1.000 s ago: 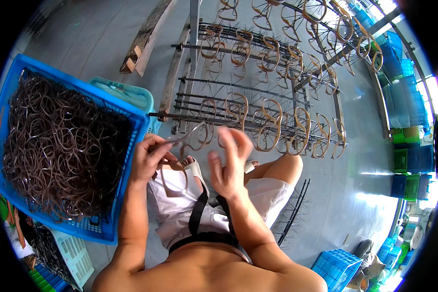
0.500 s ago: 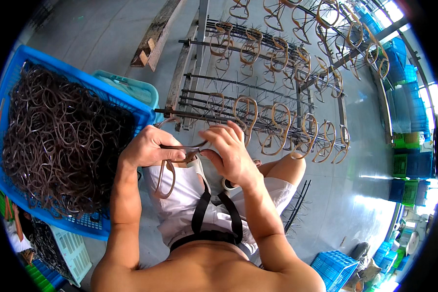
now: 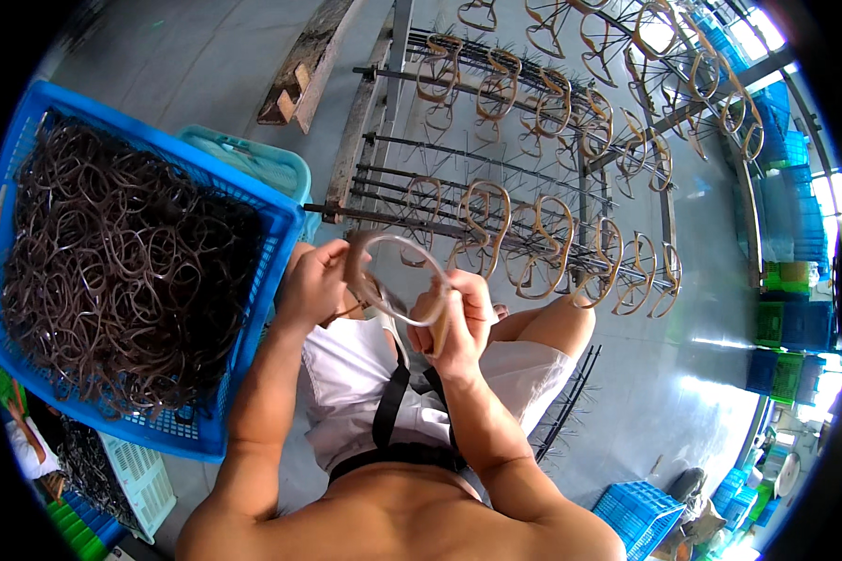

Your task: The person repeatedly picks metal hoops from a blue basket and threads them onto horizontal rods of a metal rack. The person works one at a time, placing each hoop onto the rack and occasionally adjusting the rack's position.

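Between my hands, over my lap, a brownish eyeglass frame (image 3: 404, 239) is held up with one rounded rim facing upward. My left hand (image 3: 311, 288) is closed, its fingers pinching the frame's left part. On the other side, my right hand (image 3: 460, 325) is closed around the rim's right edge, thumb up. Part of the frame below the rim is blurred and hidden by my fingers. To my left, a blue plastic crate (image 3: 262, 309) holds a heap of dark brown eyeglass frames (image 3: 131, 271).
Ahead stands a metal rack (image 3: 398, 70) with rods and thin prongs, several tan eyeglass frames (image 3: 485, 229) hanging on it. A pale teal basket (image 3: 285, 168) sits behind the crate. Wooden beams (image 3: 299, 84) lie ahead; a blue basket (image 3: 638, 516) stands at lower right.
The eyeglass frame has been turned so one rim now stands up between my hands. My right hand has closed on its right edge; its fingers were raised before.
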The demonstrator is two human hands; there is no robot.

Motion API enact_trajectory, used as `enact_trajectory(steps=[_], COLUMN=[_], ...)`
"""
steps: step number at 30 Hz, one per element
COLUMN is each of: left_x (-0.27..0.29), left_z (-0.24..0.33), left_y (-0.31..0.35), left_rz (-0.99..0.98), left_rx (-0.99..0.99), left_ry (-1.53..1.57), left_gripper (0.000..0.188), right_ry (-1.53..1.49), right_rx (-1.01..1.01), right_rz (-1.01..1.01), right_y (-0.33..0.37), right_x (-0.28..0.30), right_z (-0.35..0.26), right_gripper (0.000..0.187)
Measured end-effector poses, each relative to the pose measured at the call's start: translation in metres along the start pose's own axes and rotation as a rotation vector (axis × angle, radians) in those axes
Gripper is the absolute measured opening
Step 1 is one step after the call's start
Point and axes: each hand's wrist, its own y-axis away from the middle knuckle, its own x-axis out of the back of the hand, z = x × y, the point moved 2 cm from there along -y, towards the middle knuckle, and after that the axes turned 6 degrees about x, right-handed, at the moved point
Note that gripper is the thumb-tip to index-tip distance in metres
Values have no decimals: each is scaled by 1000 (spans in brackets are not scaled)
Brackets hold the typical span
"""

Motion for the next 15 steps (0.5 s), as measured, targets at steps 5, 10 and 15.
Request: enact_trajectory(steps=[5,10,15], left_x=[22,-6,-2], left_z=[-13,-2,-2], left_y=[6,-10,-18], left_rz=[-188,42,58], left_rx=[188,-75,-99], left_ry=[176,34,-103], left_gripper=[24,25,20], right_ry=[514,887,899], right_rx=[78,70,14], right_rz=[309,343,330], right_y=[-15,-19,-17], right_x=[-6,-1,2], right_z=[13,50,61], right_gripper=[26,35,35])
